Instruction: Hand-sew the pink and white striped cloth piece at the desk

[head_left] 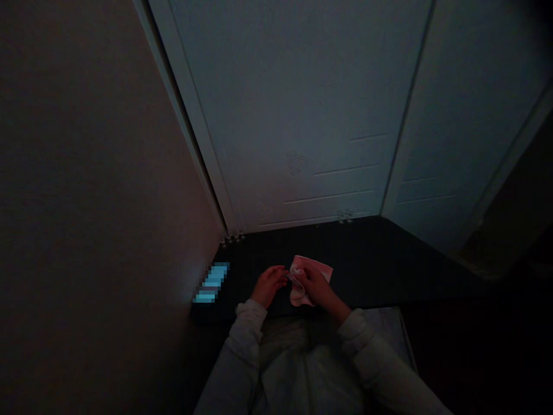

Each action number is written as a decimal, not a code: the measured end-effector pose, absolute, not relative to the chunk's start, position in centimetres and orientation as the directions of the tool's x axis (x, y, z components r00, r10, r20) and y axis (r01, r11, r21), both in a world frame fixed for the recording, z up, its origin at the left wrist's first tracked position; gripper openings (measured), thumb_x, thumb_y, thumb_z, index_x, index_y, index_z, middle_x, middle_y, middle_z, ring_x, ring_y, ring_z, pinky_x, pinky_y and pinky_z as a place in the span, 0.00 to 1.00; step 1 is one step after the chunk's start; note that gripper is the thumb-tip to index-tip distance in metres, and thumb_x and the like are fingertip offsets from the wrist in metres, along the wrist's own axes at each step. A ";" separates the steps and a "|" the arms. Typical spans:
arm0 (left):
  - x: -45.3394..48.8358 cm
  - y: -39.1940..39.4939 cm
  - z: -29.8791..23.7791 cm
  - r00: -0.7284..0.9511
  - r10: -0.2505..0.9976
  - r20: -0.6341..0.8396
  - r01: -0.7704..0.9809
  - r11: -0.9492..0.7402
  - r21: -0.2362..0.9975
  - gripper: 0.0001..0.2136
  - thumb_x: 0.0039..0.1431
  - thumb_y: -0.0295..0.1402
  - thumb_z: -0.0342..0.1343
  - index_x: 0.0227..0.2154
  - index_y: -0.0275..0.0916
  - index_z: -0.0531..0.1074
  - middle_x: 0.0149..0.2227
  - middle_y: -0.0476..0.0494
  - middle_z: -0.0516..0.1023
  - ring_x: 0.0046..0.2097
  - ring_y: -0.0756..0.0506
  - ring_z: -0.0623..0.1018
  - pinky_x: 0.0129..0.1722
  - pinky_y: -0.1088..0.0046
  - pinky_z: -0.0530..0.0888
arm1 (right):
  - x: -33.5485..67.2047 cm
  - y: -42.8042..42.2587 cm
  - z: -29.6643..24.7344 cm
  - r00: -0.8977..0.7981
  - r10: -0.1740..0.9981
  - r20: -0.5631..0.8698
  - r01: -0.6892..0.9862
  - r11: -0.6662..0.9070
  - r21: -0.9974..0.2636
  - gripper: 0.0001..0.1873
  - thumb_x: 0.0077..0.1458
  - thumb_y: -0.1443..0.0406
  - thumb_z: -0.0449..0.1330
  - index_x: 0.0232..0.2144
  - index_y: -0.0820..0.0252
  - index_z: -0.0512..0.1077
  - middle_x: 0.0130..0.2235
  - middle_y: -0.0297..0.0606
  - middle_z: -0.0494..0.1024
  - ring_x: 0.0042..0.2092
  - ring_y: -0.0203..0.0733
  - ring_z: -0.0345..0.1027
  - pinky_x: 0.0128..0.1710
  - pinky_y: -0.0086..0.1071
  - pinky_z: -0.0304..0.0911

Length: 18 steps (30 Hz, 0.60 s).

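Above the dark tabletop, my right hand (314, 283) is closed on a pink cloth (323, 269), bunched at the fingers with its loose part hanging below and spreading behind the hand. My left hand (268, 283) is just to the left, its fingers pinched on a small shiny piece (286, 276) that reaches toward the cloth. The light is too dim to tell what kind of thing this piece is. Cloth and piece appear to touch between the two hands.
Several small shiny metal pieces (231, 237) stand at the back left of the black tabletop (371, 259). More shiny pieces (345, 217) are at the back edge. A lit, blurred screen (212, 282) leans by the left wall. A white panel (294, 104) rises behind.
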<state>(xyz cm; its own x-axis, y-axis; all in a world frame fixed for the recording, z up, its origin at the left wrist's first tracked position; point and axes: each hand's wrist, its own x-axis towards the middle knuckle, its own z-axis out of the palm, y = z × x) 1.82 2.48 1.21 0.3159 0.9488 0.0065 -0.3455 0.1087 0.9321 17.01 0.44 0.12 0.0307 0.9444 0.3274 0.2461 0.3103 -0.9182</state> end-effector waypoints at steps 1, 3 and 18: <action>1.8 2.5 1.2 0.308 0.951 0.002 -0.343 0.109 0.933 0.14 0.44 0.35 0.55 0.34 0.33 0.67 0.33 0.40 0.72 0.31 0.50 0.71 0.32 0.73 0.66 | 17.0 0.5 0.1 0.034 0.944 0.329 0.235 0.313 -0.920 0.09 0.46 0.63 0.49 0.27 0.62 0.65 0.26 0.33 0.67 0.28 0.34 0.60 0.27 0.26 0.54; 1.8 2.5 1.2 0.292 0.956 -0.009 -0.335 0.111 0.936 0.14 0.43 0.34 0.56 0.34 0.34 0.68 0.34 0.40 0.72 0.33 0.49 0.71 0.32 0.73 0.66 | 17.0 0.5 0.1 0.050 0.942 0.331 0.216 0.313 -0.925 0.09 0.45 0.63 0.50 0.28 0.63 0.65 0.28 0.34 0.69 0.30 0.35 0.61 0.28 0.27 0.55; 2.0 2.6 1.1 0.302 0.953 -0.028 -0.319 0.129 0.939 0.13 0.40 0.32 0.59 0.30 0.33 0.66 0.29 0.44 0.72 0.29 0.51 0.72 0.34 0.72 0.67 | 17.7 1.0 -0.1 0.112 0.964 0.242 -0.118 0.255 -0.960 0.19 0.48 0.56 0.49 0.37 0.63 0.68 0.39 0.41 0.72 0.40 0.42 0.64 0.41 0.36 0.57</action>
